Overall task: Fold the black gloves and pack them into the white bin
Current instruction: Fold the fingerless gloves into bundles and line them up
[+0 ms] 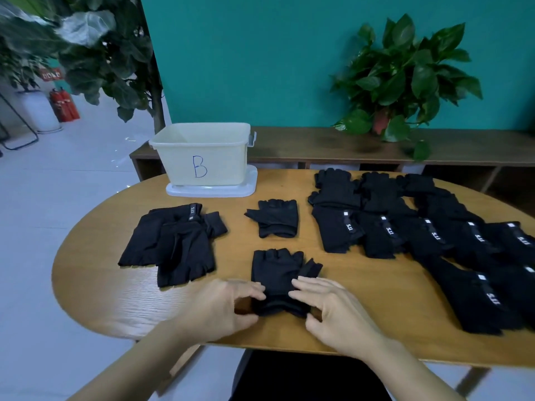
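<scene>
L hand (228,308) & R hand (333,309) pinch fingerless glove (278,273) cuff (thumbs under); uneven lift could skew fold; bin (202,157) far.

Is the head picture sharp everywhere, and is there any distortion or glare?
Head view: the centre is sharp, the B on the white bin readable; the plant at top left is smeared; the wide lens curves the table edge; slight sheen, no strong glare.
</scene>
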`<state>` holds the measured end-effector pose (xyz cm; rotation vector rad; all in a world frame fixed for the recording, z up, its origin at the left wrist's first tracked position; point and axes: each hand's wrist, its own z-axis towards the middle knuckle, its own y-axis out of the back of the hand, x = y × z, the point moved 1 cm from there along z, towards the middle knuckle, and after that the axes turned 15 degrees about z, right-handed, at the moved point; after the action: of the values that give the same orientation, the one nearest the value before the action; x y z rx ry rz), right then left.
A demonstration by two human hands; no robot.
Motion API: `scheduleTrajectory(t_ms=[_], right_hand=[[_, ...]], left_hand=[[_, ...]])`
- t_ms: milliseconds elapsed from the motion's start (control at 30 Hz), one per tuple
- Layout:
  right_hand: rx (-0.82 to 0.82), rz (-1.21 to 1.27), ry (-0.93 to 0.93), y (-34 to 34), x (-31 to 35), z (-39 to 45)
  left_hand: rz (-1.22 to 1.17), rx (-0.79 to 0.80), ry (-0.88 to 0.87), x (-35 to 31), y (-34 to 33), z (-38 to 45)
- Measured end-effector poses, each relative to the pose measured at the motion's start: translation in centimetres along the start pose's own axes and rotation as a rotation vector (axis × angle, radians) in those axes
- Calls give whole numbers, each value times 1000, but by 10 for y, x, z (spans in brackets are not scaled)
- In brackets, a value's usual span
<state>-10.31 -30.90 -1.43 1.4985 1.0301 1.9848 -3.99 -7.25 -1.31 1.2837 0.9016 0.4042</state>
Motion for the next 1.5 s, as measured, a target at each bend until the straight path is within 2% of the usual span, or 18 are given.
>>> scheduleTrajectory(t_ms=[100, 200, 267, 400, 533, 733, 833, 933, 1033, 1133, 1300, 1500], right_hand=[[-133, 39, -20, 8, 5, -1], [-185, -38, -25, 10, 11, 12], [-128, -96, -39, 4, 13, 22], [98, -188, -124, -15, 5, 25], [138, -202, -142, -23, -7, 21], [160, -170, -151, -21, -9, 22], [166, -81, -161, -18, -11, 25], [75, -4, -118, -2, -8, 33], [-24, -82, -59, 22, -8, 52], [-52, -188, -53, 42, -14, 79], [-31, -342, -15, 45, -29, 123], [71, -421, 32, 33, -51, 157]], left_hand=[[-184, -75, 49, -4, 9, 0], [-108, -145, 70, -14, 10, 16], [35, -135, 51, -22, 1, 28], [360, 5, 17, -23, -31, 35], [484, 8, -9, -11, -44, 34], [461, -16, -28, -8, -41, 32], [329, -45, -24, -4, -37, 32], [216, -126, 3, 1, -18, 34], [228, -195, 22, 6, 7, 47], [254, -224, 21, 15, 23, 73], [316, -173, -33, 27, 24, 119], [352, -63, -70, 49, 11, 153]])
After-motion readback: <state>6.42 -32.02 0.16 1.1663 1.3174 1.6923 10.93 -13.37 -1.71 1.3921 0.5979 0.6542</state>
